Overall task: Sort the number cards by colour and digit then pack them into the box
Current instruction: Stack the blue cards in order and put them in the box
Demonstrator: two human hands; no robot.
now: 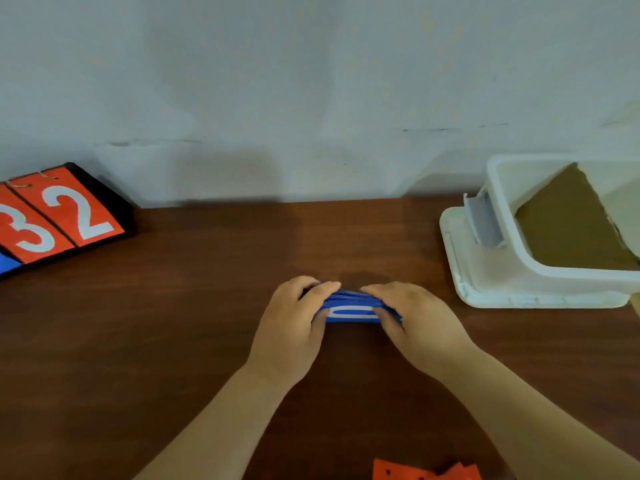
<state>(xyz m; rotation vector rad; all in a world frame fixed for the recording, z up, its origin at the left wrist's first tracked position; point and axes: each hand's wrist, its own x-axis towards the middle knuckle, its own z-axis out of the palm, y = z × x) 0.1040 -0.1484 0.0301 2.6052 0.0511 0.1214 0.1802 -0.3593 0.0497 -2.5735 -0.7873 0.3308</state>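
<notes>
My left hand [289, 327] and right hand [414, 323] grip the ends of a blue card stack [351, 306] mid-table [207, 306], fingers curled around it.

left hand [289, 327]: grips blue cards [349, 311] | right hand [415, 323]: grips blue cards

Ends of blue cards [351, 311] hidden under left hand [287, 337] & right hand [419, 327], digit only partly seen; L edge cuts scoreboard [52, 220], bottom edge orange cards [398, 471], R edge box [554, 280]
</notes>
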